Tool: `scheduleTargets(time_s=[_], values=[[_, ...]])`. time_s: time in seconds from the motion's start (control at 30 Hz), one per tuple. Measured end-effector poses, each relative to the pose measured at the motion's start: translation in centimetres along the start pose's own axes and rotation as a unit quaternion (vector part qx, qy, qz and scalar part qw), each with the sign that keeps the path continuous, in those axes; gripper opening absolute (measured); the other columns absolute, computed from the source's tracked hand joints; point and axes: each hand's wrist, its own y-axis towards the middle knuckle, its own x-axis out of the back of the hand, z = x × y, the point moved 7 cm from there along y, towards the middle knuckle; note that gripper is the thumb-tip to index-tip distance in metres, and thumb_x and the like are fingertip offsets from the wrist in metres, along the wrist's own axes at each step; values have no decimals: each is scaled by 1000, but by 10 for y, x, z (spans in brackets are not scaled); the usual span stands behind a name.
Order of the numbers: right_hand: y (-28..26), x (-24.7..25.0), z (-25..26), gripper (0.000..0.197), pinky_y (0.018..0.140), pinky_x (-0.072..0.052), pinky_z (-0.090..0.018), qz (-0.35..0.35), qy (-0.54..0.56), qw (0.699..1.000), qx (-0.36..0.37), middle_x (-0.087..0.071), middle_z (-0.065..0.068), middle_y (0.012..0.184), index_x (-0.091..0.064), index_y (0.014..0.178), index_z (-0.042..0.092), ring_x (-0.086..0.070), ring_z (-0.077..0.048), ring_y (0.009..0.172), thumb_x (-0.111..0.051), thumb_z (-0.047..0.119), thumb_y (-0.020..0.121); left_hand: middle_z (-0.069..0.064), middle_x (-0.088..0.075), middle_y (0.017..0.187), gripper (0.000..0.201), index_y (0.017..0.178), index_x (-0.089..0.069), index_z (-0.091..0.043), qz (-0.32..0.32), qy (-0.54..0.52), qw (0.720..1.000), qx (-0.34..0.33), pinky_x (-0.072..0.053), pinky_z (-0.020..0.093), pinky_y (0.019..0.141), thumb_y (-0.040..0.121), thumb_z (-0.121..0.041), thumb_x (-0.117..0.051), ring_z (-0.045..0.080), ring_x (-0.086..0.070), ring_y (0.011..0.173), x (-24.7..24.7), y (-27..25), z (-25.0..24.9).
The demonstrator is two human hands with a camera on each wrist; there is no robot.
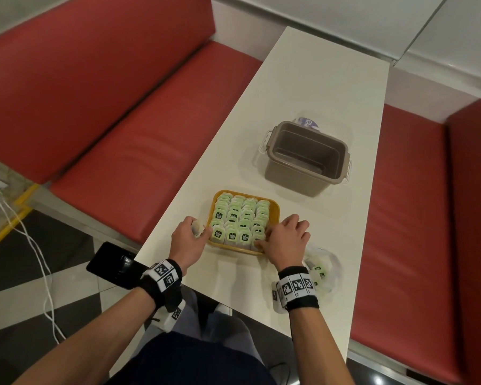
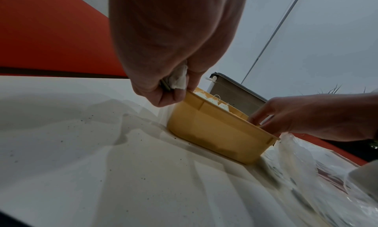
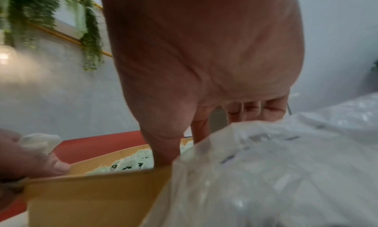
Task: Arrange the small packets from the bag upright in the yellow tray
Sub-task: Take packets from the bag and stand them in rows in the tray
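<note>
Yellow tray (image 1: pixel 274 211) near tabletop edge, almost full. Left hand (image 1: pixel 188 240) pinches spare packet (image 1: pixel 197 227); right hand (image 1: pixel 285 240) fingers tuck packets at near-right corner, holding nothing. Risk: squeezing topples packed rows. Bag (image 1: pixel 324 270) near right.

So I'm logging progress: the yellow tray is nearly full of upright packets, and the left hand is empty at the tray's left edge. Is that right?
Not quite. The left hand is not empty: it grips a small packet, as the left wrist view shows. The rest holds: the yellow tray is nearly full of upright packets, and that hand is at its left edge.
</note>
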Motion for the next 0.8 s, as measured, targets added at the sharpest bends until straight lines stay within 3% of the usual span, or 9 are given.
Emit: scheduleTargets(time_s=[0.07,0.17,0.27,0.37,0.47,0.57,0.7,0.8], values=[[-6,2,3,37,97,-37,-47,-12,-27,1000,2,-45,-5,124,-77,90,30,-37,-34,117,-88,62,75,9,-65,94,28,95,-60,-16,4,-2,1000,3,-46,33,66,97,-38,-77,21,-56,78,0,0,1],[-11,-2,4,22,92,-35,-49,-11,-68,998,-11,-51,-7,128,-76,76,29,-39,-36,116,-94,41,69,9,-65,93,29,94,-59,-16,6,-6,1000,3,-46,35,66,96,-38,-78,22,-55,77,0,0,3],[-9,-8,3,15,101,-35,-54,-17,-59,998,-19,-51,-10,143,-74,76,27,-38,-42,127,-89,30,74,10,-65,92,29,94,-59,-16,6,-5,1000,1,-45,34,65,97,-39,-78,22,-55,77,0,-1,2],[-3,-12,0,7,111,-28,-58,-14,-39,999,-26,-45,-11,154,-73,81,25,-28,-47,140,-80,23,83,10,-65,93,29,93,-59,-17,7,-10,1000,4,-46,33,64,96,-39,-78,23,-57,78,0,-1,3],[1,-18,1,11,110,-21,-58,-13,-26,999,-36,-46,-8,156,-75,79,28,-21,-45,140,-85,32,79,10,-65,94,29,94,-59,-16,7,-12,1000,4,-46,33,64,97,-38,-78,22,-56,78,0,-2,2],[4,-20,1,14,111,-21,-57,-42,-16,999,-25,-46,-5,159,-77,80,31,-21,-43,142,-86,40,77,10,-65,94,28,94,-59,-15,4,-14,1000,7,-44,32,64,97,-36,-78,20,-54,77,2,-2,2],[1,-20,-2,31,114,-22,-58,-17,-37,999,-20,-42,-5,159,-77,84,34,-23,-47,146,-91,58,71,10,-67,93,28,95,-60,-15,4,-18,1000,6,-46,32,64,97,-36,-78,20,-55,76,4,-3,2],[2,-16,3,10,119,-22,-61,-16,-37,999,-10,-41,-8,162,-75,84,28,-20,-50,150,-84,32,81,14,-66,94,28,95,-58,-15,9,-14,1000,3,-47,33,64,98,-35,-77,21,-55,76,3,-4,1]])
